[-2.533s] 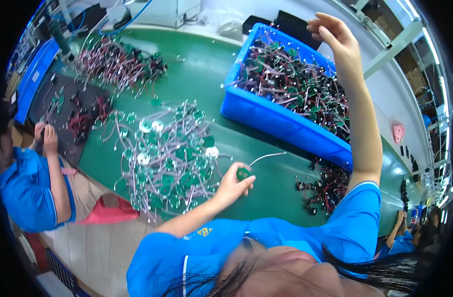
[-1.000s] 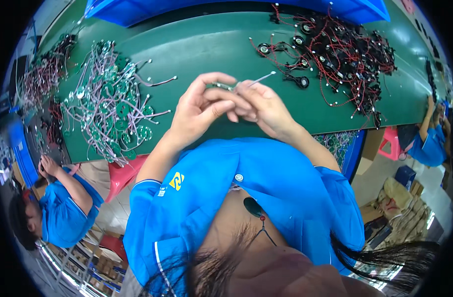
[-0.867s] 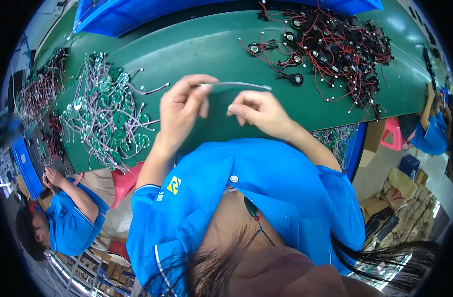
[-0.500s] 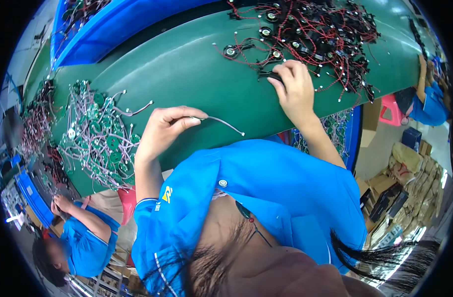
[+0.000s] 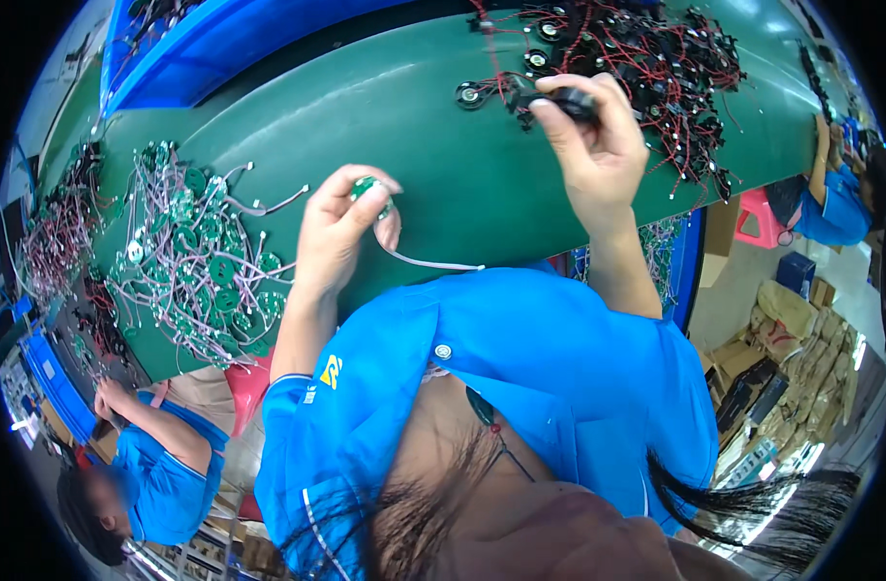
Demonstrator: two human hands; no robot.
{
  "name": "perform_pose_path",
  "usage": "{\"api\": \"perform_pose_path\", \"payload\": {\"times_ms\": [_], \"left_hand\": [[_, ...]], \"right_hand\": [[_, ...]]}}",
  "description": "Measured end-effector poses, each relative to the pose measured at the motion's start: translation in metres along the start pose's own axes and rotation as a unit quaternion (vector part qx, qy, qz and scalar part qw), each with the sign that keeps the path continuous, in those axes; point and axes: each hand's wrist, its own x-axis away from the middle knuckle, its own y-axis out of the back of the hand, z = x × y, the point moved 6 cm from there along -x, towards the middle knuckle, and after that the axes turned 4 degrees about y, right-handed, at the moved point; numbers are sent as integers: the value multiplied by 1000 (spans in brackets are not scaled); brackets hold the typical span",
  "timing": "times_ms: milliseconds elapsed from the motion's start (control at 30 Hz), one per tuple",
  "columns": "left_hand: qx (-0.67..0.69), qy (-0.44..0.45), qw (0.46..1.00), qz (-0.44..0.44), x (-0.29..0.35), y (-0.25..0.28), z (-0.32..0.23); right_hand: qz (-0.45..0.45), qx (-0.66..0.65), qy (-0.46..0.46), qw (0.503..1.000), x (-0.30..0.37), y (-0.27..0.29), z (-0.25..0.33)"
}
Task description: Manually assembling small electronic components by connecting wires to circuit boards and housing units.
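Between the thumb and fingers of my left hand (image 5: 335, 228) is a small round green circuit board (image 5: 367, 190), its pale cable (image 5: 428, 261) trailing to the right toward my body. My right hand (image 5: 603, 145) grips a black plastic part (image 5: 571, 101), partly hidden by the fingers and lifted beside a heap of black parts with red wires (image 5: 646, 73). Left of my left hand lies a pile of green circuit boards with pale cables (image 5: 206, 261). A single round speaker-like piece (image 5: 470, 95) sits at the heap's near left edge.
The green table (image 5: 443, 184) stretches between the two piles. At the far left stands a blue bin (image 5: 211, 58); another pile of red wires (image 5: 61, 242) lies beyond. Beside my right forearm is a crate of boards (image 5: 661, 247). One co-worker (image 5: 167, 465) sits left, another (image 5: 835, 194) right.
My right hand has lifted the black part off the table, moving slightly right and farther away. My left hand has moved up and right, turning so the circuit board's face shows.
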Motion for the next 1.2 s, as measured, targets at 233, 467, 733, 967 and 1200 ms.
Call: {"api": "perform_pose_path", "payload": {"times_ms": [233,467,733,967,1200], "left_hand": [[115,-14,987,-107,3,16,15],[116,-2,992,-57,11,30,32],[126,47,990,-41,15,24,29],[158,74,983,-58,18,25,35],[161,66,984,-47,19,19,31]], "right_hand": [[87,-115,119,982,-13,-53,13],[128,-370,-163,906,11,-90,-1],[107,-442,-77,887,4,-103,20],[143,-453,-36,879,7,-122,31],[143,-447,-40,882,12,-130,21]]}}
